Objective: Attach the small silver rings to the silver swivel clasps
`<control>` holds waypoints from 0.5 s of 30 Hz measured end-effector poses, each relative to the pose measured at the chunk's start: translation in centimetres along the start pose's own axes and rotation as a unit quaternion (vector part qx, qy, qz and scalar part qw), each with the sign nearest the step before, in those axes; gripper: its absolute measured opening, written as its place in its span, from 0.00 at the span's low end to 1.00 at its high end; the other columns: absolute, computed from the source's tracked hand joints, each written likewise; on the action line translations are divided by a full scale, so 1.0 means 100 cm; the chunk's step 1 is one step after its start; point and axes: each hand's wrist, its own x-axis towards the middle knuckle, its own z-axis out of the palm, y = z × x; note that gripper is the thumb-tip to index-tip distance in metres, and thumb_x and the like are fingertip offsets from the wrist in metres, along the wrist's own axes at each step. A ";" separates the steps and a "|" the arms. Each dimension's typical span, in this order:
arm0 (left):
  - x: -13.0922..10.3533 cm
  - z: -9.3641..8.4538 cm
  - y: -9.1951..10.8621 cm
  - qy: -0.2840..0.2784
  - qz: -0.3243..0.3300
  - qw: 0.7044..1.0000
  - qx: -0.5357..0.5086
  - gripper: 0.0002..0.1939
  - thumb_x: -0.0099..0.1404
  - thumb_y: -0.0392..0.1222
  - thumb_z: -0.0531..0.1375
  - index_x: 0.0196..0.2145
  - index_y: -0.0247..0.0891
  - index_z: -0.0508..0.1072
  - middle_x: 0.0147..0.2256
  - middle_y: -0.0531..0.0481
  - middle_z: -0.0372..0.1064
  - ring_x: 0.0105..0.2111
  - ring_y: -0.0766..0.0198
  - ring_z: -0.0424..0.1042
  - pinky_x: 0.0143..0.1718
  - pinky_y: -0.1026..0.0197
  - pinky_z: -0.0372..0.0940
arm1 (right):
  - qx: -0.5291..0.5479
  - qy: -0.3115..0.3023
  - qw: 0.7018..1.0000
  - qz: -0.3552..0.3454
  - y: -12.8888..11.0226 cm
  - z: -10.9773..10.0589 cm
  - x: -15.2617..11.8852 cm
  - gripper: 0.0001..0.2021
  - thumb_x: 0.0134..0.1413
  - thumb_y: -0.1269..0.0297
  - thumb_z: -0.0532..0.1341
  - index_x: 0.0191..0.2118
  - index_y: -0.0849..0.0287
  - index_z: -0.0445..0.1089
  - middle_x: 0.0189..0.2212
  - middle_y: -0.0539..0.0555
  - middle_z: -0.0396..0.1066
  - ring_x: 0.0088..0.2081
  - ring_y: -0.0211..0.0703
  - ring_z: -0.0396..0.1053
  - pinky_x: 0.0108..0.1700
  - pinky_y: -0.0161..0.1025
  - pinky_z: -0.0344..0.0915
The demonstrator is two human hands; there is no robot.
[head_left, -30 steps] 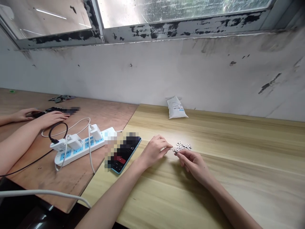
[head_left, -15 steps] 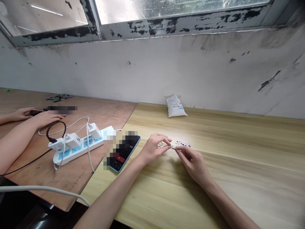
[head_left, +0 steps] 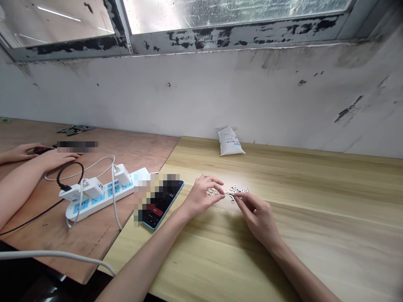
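Over the light wooden table (head_left: 195,260), my left hand (head_left: 204,195) pinches one side of a small metal piece (head_left: 228,193) between thumb and index finger, its other fingers raised. My right hand (head_left: 258,212) closes its fingertips on the other side of that piece. Its exact shape is too small to tell. Several metal rings (head_left: 212,191) lie just behind my left hand. A pile of small silvery metal parts (head_left: 234,188) sits behind my right fingertips and is partly hidden by them.
A phone (head_left: 162,205) lies left of my left forearm. A white power strip (head_left: 108,195) with chargers and cables rests on the brown table (head_left: 145,147). Another person's hands (head_left: 58,158) are at the far left. A white packet (head_left: 231,141) sits near the wall.
The view has shifted slightly. My right fingertips have moved a little, and more of the metal parts show between my hands. Both hands still hold the small piece.
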 end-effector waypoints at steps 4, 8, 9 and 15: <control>0.000 -0.001 0.002 -0.004 0.001 1.000 0.014 0.02 0.60 0.36 0.65 0.29 0.40 0.76 0.44 0.50 0.75 0.48 0.58 0.67 0.53 0.51 0.59 | -0.002 0.008 1.000 -0.007 -0.001 -0.001 0.000 0.15 0.61 0.53 0.56 0.37 0.57 0.73 0.22 0.51 0.67 0.22 0.38 0.57 0.25 0.37 0.54; 0.000 0.000 0.003 -0.014 -0.002 1.000 0.028 0.02 0.60 0.36 0.65 0.29 0.40 0.76 0.44 0.50 0.75 0.49 0.58 0.67 0.54 0.51 0.59 | -0.001 0.001 1.000 -0.004 0.000 -0.002 0.000 0.15 0.61 0.53 0.56 0.38 0.58 0.73 0.25 0.53 0.70 0.23 0.39 0.58 0.26 0.37 0.56; 0.000 0.000 0.003 -0.013 -0.001 1.000 0.027 0.02 0.60 0.37 0.65 0.29 0.40 0.76 0.44 0.50 0.75 0.49 0.58 0.67 0.54 0.50 0.59 | -0.003 -0.004 1.000 -0.003 0.000 -0.002 0.000 0.15 0.61 0.53 0.56 0.38 0.58 0.73 0.26 0.53 0.71 0.23 0.39 0.58 0.26 0.37 0.57; -0.001 0.002 0.000 -0.003 -0.002 1.000 0.011 0.02 0.60 0.37 0.65 0.29 0.40 0.76 0.44 0.50 0.75 0.49 0.58 0.67 0.54 0.50 0.59 | -0.001 -0.013 1.000 -0.006 0.000 -0.001 0.000 0.15 0.61 0.52 0.55 0.37 0.57 0.73 0.26 0.54 0.71 0.23 0.39 0.59 0.26 0.37 0.56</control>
